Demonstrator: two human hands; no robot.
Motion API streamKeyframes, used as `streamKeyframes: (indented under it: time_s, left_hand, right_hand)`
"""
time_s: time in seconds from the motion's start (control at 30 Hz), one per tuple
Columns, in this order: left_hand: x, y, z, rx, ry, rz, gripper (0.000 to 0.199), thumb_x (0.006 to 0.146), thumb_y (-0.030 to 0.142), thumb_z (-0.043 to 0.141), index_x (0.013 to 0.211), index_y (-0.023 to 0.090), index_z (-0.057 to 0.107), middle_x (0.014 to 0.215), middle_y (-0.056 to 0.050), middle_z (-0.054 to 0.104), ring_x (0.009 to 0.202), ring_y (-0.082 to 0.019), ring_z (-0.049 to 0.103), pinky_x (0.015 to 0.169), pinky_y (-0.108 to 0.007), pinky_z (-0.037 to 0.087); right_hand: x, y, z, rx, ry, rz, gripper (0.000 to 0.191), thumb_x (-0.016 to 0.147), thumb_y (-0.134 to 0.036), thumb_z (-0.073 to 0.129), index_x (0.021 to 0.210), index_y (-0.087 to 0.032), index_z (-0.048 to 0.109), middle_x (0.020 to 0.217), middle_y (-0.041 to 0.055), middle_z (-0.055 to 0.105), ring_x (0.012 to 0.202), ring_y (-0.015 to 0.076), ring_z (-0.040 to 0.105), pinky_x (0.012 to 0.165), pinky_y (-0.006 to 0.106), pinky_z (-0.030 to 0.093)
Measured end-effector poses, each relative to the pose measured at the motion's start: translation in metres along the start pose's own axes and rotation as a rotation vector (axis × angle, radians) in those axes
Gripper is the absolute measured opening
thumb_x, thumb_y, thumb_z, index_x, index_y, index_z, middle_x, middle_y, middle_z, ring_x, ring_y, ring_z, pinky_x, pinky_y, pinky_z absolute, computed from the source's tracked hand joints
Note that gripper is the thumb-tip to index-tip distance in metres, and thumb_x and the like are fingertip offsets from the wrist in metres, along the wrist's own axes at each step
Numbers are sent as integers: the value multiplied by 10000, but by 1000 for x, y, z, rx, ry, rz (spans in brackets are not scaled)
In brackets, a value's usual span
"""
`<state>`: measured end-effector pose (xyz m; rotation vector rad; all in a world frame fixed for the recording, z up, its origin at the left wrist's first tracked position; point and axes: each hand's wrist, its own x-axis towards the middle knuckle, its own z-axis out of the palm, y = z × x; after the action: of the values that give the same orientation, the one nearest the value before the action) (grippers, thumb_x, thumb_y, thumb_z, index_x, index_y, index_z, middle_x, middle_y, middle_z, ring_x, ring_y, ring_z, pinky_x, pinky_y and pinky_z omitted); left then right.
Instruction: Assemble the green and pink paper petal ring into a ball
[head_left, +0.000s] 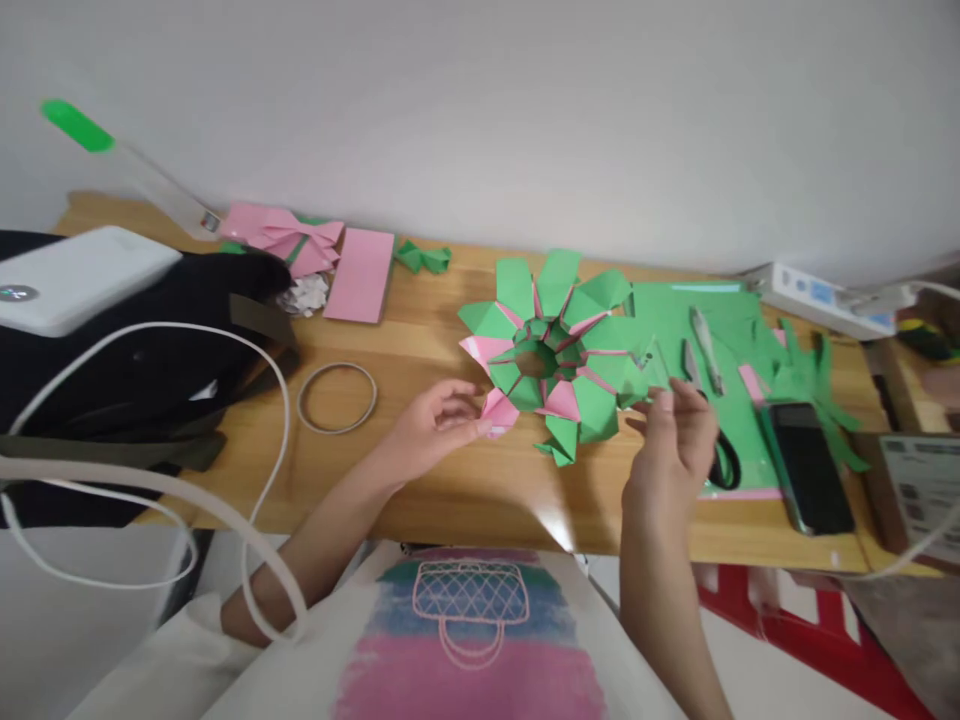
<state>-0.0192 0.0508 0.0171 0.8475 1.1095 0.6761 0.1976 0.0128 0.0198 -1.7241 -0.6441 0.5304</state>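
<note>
A green-and-pink folded paper ring (600, 330), its flaps fanning out around an open middle, is sitting at the center of a wooden tabletop (450, 500) as two bare hands are working at its near edge. Judging by its thin, creased paper, the piece is probably weighing next to nothing, its folds lending some stiffness while its loose tips are likely bending, crumpling or springing apart under a hard squeeze. The doubled creases of the outer flaps are offering the safest hold, with a gentle pinch and a second hand steadying the opposite side. The left hand (442, 420) is bringing thumb and fingers nearly together, apparently pinching a pink flap (499, 412) at the near left. The right hand (675, 440) is curling in, thumb close to fingertips, by the ring's right edge and a clear triangular piece (654, 360); whether it is gripping either one is impossible to tell. The ring is lying between the two hands and mostly beyond them, toward the wall. Scissors (726, 465) and a phone (808, 465) are lying to the right.
</note>
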Motion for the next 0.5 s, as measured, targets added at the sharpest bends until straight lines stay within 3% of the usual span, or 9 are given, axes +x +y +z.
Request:
streamKeyframes:
  time_s: [0.07,0.17,0.23,0.4,0.47,0.5]
  left_hand:
    - [0,-3,4,-38,-36,-41,386,649,305,832,947,161,634,795,-45,738,729,-187,697,688,-284,503]
    - [0,-7,7,-95,-50,-65,382,639,307,841,919,161,626,729,-33,733,675,-180,699,625,-262,491]
    - [-1,-8,8,-115,-43,-62,382,626,289,845,901,171,609,708,-18,733,658,-177,702,604,-251,486]
    - [-12,0,13,-187,-94,-38,279,667,216,809,839,174,593,664,7,725,617,-151,699,587,-225,489]
    - [-17,4,16,-196,-107,-19,264,673,196,805,826,173,591,663,20,721,611,-138,695,588,-214,497]
    - [-20,6,18,-195,-107,-6,260,674,189,804,824,172,593,669,25,721,615,-133,696,597,-211,505]
  right_hand:
    - [-11,-8,-7,-16,75,-143,265,861,-426,606,1029,-221,599,1041,57,619,904,181,624,835,342,502]
    - [-29,-28,-19,-4,20,-297,77,877,-302,617,864,-228,629,845,34,619,784,179,605,729,325,496]
    - [-40,-43,-28,10,-138,-362,76,884,-204,604,831,-240,645,755,9,620,727,163,600,675,300,488]
    - [-58,-55,-38,-197,-781,-362,144,872,-131,605,913,-254,668,710,-29,680,577,108,599,524,219,477]
    - [-62,-47,-30,-249,-886,-271,100,881,-180,607,926,-233,680,685,-24,684,543,103,589,498,211,473]
    - [-64,-42,-24,-244,-877,-212,96,889,-212,603,937,-222,685,693,-16,690,543,104,588,495,212,475]
